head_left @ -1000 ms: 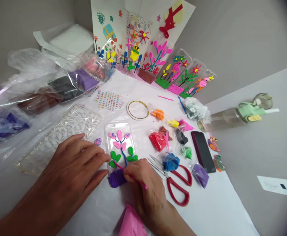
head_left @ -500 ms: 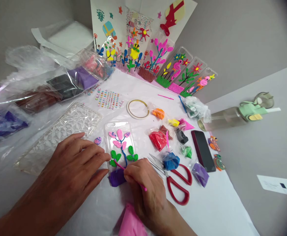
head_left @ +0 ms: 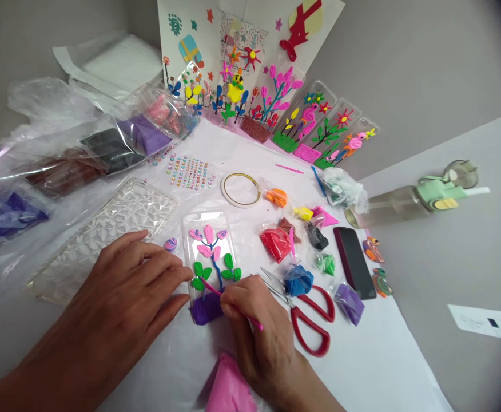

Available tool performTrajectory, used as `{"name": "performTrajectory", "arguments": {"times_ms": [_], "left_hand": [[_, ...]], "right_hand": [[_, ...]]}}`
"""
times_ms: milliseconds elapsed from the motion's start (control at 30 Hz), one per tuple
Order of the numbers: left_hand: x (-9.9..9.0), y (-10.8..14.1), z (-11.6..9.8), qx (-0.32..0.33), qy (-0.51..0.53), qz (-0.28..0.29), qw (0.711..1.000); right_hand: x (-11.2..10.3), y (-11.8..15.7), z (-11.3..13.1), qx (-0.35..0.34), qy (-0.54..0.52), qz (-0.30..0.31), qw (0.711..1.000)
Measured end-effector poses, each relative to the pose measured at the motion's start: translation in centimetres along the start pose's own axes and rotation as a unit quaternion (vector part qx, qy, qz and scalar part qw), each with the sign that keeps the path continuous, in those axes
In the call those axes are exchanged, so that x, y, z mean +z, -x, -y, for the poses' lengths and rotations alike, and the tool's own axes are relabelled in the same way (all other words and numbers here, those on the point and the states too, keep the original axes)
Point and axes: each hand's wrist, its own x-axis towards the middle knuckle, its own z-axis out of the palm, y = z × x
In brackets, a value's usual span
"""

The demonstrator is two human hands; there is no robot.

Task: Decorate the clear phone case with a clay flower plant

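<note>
ok so the biggest thing we've got is the desk [head_left: 370,366], covered in white. next up is our left grip [head_left: 130,297], fingers loosely bent with nothing in them, fingertips right by the left edge of the phone case. can't really tell if they're touching it. a clear patterned sheet [head_left: 126,223] lies just past that grip, partly hidden under it from where we're looking. our right grip [head_left: 271,337] is pinched around a slim pink tool, and it sits over the lower right corner of the case, covering that bit.

then there's the red-handled scissors [head_left: 313,320], to the right of that grip with the blades partly open, and a blue clay packet [head_left: 299,280] on top of them.

the clear phone case [head_left: 227,245] itself lies flat between our two grips, mostly beyond the right one. a purple clay patch [head_left: 206,309] fills its bottom end, right in front of the right fingertips. smaller again, the pink tool [head_left: 211,286] slants up and left out of the grip, tip by the left green leaves [head_left: 198,269]. tiniest is a marbled oval [head_left: 170,245], just left of the case.
</note>
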Motion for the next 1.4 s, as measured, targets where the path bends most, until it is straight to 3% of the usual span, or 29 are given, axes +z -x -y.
{"name": "performTrajectory", "arguments": {"times_ms": [167, 367, 600, 900, 1133, 1400], "left_hand": [[0.04, 0.19, 0.06, -0.004, 0.002, 0.016, 1.000], [0.12, 0.21, 0.02, -0.016, 0.016, 0.016, 1.000], [-0.07, 0.12, 0.18, -0.008, -0.001, 0.044, 0.999], [-0.14, 0.23, 0.05, 0.009, 0.003, 0.017, 1.000], [-0.64, -0.11, -0.02, 0.004, -0.012, 0.032, 0.999], [0.14, -0.29, 0.69, 0.016, -0.021, 0.035, 0.999]], "right_hand": [[0.16, -0.01, -0.17, 0.011, 0.014, 0.013, 1.000], [0.16, -0.09, -0.07, -0.002, -0.006, -0.026, 1.000], [0.23, -0.22, -0.03, 0.006, -0.005, -0.007, 1.000], [0.24, -0.34, 0.06, -0.001, -0.004, -0.020, 1.000], [0.69, -0.28, -0.20, -0.005, -0.009, -0.022, 1.000], [0.84, -0.10, -0.66, -0.002, -0.015, -0.008, 1.000]]}}
